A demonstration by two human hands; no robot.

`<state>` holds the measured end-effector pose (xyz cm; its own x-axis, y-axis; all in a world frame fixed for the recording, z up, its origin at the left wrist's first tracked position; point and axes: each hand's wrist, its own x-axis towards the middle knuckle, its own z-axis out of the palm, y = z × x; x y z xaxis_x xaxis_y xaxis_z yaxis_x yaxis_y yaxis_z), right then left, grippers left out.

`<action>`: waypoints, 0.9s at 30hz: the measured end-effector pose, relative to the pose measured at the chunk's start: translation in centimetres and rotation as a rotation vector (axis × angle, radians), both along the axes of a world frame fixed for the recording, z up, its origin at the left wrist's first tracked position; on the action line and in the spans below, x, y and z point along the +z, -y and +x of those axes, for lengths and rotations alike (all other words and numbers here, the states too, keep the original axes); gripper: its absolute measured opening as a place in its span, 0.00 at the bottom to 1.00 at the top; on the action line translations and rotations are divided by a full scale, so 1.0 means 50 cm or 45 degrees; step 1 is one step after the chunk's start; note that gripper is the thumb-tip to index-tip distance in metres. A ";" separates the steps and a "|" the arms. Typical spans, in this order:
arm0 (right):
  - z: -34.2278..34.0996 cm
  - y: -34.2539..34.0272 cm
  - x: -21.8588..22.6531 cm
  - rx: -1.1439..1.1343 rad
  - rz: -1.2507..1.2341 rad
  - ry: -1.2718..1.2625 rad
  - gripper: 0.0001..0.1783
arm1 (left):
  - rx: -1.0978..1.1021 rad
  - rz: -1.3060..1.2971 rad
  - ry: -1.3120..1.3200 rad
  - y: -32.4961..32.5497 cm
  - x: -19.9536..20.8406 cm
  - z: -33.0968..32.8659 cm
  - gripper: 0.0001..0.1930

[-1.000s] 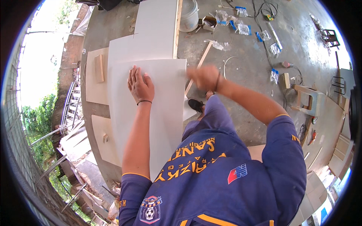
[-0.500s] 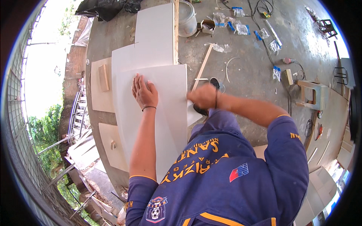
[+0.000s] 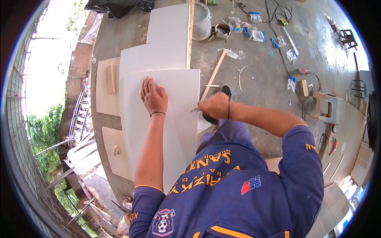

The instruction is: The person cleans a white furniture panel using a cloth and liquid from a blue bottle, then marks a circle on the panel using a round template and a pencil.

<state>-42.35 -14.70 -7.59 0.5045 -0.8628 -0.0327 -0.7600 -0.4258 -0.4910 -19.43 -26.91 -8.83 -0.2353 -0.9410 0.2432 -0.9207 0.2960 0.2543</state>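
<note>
A large smooth white panel [image 3: 180,89] lies in front of me, over other white sheets. My left hand [image 3: 154,97] rests on it, palm down, its fingers stretched out. At the panel's right edge my right hand [image 3: 214,106] is closed in a fist, a little blurred. A short thin grey tool [image 3: 194,110] pokes out of this fist over the panel's edge. Most of that tool is hidden in the fingers, so its kind does not show. Beyond the panel lies another white board [image 3: 168,29] with a bare wooden edge.
A wooden strip [image 3: 214,73] lies on the concrete floor by my shoe [image 3: 226,90]. A white bucket [image 3: 201,23], a small open box [image 3: 221,31] and several plastic packets [image 3: 258,36] are farther off. Right of me stands a stool [image 3: 327,105]. Pale boards [image 3: 108,89] lie at left.
My right hand has shifted slightly at the panel's edge, and the tool's tip now shows over the panel. The left hand stays in place on the panel. The whole view has tilted slightly.
</note>
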 end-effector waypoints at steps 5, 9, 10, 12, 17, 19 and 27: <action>-0.157 0.182 -0.062 -0.490 -0.270 -0.476 0.07 | -0.022 0.018 0.022 0.000 0.001 -0.013 0.20; -0.053 0.070 -0.002 -0.276 -0.172 -0.006 0.08 | 0.036 0.051 0.004 -0.007 0.003 0.007 0.20; -0.029 0.029 0.010 -0.152 -0.087 0.079 0.08 | 0.025 0.055 0.000 -0.006 0.003 0.000 0.20; -0.020 0.024 0.008 -0.061 -0.010 -0.141 0.08 | 0.019 0.054 -0.010 -0.003 0.005 -0.009 0.20; -0.138 0.161 -0.018 -0.439 -0.160 -0.334 0.08 | 0.002 0.046 0.003 -0.003 0.010 -0.007 0.20; -0.133 0.157 0.014 -0.511 -0.118 -0.256 0.08 | 0.020 0.055 -0.004 -0.006 0.010 -0.006 0.19; -0.097 0.122 -0.042 -0.323 -0.152 -0.173 0.09 | 0.001 0.051 -0.028 -0.006 0.008 0.000 0.20</action>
<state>-47.18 -20.81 -9.71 0.2707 -0.9624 0.0238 -0.9047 -0.2627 -0.3354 -19.45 -26.58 -8.41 -0.2296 -0.9503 0.2101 -0.9149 0.2844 0.2864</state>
